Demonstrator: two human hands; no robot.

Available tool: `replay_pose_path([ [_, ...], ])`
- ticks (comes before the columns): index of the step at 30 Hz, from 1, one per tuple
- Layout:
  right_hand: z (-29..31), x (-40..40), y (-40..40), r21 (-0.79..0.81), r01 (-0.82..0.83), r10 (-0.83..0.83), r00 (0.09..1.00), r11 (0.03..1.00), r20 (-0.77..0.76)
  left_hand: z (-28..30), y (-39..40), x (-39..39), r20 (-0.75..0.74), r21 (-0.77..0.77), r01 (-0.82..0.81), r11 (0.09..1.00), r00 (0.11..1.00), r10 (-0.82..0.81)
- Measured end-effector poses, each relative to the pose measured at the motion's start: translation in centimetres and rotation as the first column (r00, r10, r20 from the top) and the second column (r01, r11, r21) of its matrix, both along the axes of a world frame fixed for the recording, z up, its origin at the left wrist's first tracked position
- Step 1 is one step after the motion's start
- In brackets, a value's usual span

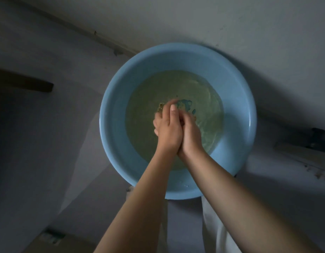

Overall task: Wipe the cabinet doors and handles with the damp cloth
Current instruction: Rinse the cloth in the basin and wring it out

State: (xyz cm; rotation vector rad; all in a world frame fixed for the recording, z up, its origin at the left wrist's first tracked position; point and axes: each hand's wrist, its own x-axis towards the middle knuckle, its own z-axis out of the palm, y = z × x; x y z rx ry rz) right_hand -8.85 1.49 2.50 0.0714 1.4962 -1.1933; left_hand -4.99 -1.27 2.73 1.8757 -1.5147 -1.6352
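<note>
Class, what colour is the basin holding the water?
Light blue basin, clearest in the head view.

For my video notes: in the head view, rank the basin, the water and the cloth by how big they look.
1. basin
2. water
3. cloth, mostly hidden by the left hand and right hand, so its full size is unsure.

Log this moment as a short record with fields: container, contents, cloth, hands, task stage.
container: blue basin, round, seen from above
contents: murky yellowish water
cloth: partly visible at the fingertips, green and yellow, in the water
hands: left hand and right hand pressed together, gripping the cloth over the water
task stage: cloth being wetted or wrung; no cabinet door in view
</note>
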Motion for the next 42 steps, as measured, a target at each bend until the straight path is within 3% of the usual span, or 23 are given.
replay_pose_path([
  [1,0.1,0.3,-0.3,-0.030,0.049,-0.045,0.991,0.998,0.128,0.2,-0.2,0.0,0.027,0.043,-0.008,0.999,1.000,0.007],
  [2,-0.2,0.6,-0.4,-0.019,0.064,-0.060,0.986,0.998,0.158,0.4,-0.4,0.0,0.038,0.086,-0.021,0.996,0.999,0.018],
  [4,-0.8,1.2,-0.6,0.020,0.154,-0.155,0.981,0.988,0.112,0.4,-0.7,-0.1,0.030,0.144,-0.036,0.989,0.999,0.032],
  [7,-1.5,0.9,-0.3,0.017,0.256,-0.257,0.966,0.966,0.020,0.5,-0.8,-0.5,0.099,0.203,0.053,0.978,0.992,-0.075],
  [10,-2.4,0.6,-0.3,0.050,0.187,-0.180,0.976,0.981,-0.120,0.2,-1.2,-0.1,0.129,0.212,0.090,0.973,0.985,-0.119],
  [13,-3.2,0.5,-0.8,0.161,0.098,-0.058,0.971,0.982,-0.232,-0.5,-1.3,0.7,-0.027,0.239,0.092,0.967,0.996,-0.088],
  [16,-3.0,-0.1,-1.2,0.241,0.044,0.038,0.944,0.970,-0.328,-0.7,-0.6,1.2,-0.044,0.239,0.077,0.968,0.997,-0.068],
  [23,-3.6,-0.7,-1.7,0.289,0.023,0.075,0.943,0.957,-0.324,-1.7,0.9,2.0,-0.150,0.218,0.014,0.976,0.988,0.019],
  [29,-2.9,-0.3,-1.0,0.149,-0.029,0.076,0.944,0.988,-0.322,-0.6,0.5,0.6,-0.204,0.334,-0.147,0.931,0.953,0.223],
  [31,-2.5,0.1,-1.1,0.118,-0.010,0.036,0.975,0.993,-0.220,-0.6,-0.2,0.6,-0.198,0.336,-0.215,0.917,0.936,0.292],
  [33,-3.1,0.2,-1.0,0.141,-0.045,0.085,0.952,0.989,-0.294,-0.4,-0.6,0.6,-0.232,0.299,-0.207,0.931,0.931,0.282],
  [36,-3.2,0.5,-1.2,0.249,-0.172,0.273,0.843,0.953,-0.463,-0.3,-0.4,0.4,-0.236,0.254,-0.229,0.940,0.928,0.290],
  [39,-3.0,1.2,-0.9,0.133,-0.165,0.202,0.913,0.977,-0.355,-0.3,-0.4,0.4,-0.169,0.253,-0.288,0.924,0.927,0.335],
  [42,-2.2,1.3,-0.3,0.006,-0.009,0.009,0.997,1.000,-0.074,-0.2,-0.5,0.3,-0.109,0.201,-0.309,0.930,0.936,0.335],
])
